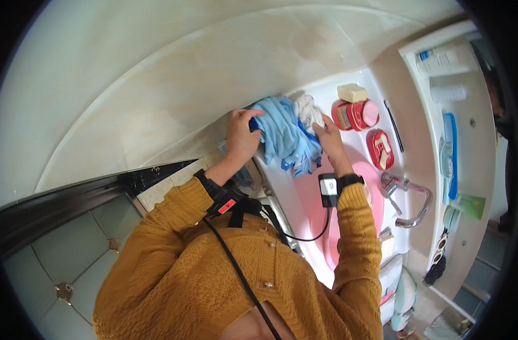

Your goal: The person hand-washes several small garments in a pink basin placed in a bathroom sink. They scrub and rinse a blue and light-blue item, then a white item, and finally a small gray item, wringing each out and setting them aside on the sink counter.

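A light blue cloth lies bunched at the left end of the white washbasin counter. My left hand grips its left edge, where a bit of dark blue fabric shows between thumb and fingers. A crumpled white cloth rests against the pile's right side. My right hand pinches the pile near this white cloth and a strip of dark blue fabric; which layers it holds is partly hidden. Patterned blue-and-white fabric hangs from the pile's near edge towards a pink plastic basin.
Right of the pile are a cream soap bar, a red soap dish and another red dish with soap pieces. A chrome faucet stands beside the basin. A wall shelf holds a blue comb and bottles.
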The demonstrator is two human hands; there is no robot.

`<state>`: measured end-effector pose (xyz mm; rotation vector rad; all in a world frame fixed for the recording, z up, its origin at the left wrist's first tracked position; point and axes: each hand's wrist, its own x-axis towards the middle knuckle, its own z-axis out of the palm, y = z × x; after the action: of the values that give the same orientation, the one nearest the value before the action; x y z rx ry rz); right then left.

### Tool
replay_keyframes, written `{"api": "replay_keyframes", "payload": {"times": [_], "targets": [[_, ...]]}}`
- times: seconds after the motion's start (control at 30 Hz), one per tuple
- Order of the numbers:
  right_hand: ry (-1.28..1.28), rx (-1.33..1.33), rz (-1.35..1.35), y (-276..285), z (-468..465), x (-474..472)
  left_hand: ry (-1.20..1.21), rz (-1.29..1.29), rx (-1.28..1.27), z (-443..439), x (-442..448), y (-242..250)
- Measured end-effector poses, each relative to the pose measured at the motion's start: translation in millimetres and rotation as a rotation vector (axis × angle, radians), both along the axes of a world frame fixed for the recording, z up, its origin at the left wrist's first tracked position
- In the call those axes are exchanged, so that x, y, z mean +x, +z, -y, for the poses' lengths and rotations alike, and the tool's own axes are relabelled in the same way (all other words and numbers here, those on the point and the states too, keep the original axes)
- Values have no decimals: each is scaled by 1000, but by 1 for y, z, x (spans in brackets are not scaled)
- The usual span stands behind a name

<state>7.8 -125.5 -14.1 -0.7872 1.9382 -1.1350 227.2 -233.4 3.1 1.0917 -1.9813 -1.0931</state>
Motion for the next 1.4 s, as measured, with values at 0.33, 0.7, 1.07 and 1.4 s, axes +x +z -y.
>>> {"api": "replay_keyframes", "payload": {"times": [0.33,0.7,1.07,1.4], "targets": [[145,128,-351,16,5,-12,-193,180,36,-2,13,11],[-145,155,-208,76,-214,-4,-419,320,-85,-5,7,6],[-496,525,-579,-13,-353,-10,-620,153,-167,-51,-47,72],[-447,-46,219,31,-332,-7,-1329,433,136,-173,-118,114]]}}
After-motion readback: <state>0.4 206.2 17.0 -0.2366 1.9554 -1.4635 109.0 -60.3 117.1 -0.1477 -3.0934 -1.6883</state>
